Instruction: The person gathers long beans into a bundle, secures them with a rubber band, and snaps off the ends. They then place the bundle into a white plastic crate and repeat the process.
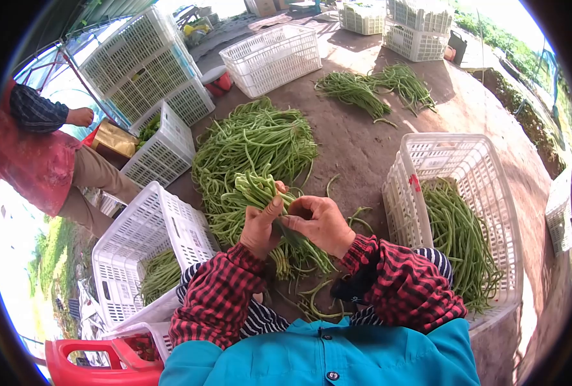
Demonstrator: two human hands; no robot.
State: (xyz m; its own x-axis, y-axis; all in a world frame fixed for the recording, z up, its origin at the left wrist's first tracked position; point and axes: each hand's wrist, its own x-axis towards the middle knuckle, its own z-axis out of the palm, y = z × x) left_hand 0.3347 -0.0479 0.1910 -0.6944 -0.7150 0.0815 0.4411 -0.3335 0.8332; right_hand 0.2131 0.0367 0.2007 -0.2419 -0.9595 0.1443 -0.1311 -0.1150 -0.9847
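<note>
My left hand (263, 225) is wrapped around a bunch of long green beans (255, 188), their ends sticking up above the thumb. Close against it, my right hand (321, 225) is closed in a pinch at the side of the bunch; whatever lies between its fingertips is hidden. The rest of the bunch hangs below both hands. Just beyond, a large pile of long beans (260, 138) lies on the dirt floor. A few loose beans (318, 302) are scattered near my feet.
Beans part-fill a white crate (398, 193) at right and another crate (164, 219) at left. Further off stand a white crate (273, 58), stacked crates (147, 71) and more bean heaps (357, 90). A person in a red apron (35, 167) stands left. Red plastic (99, 370) sits lower left.
</note>
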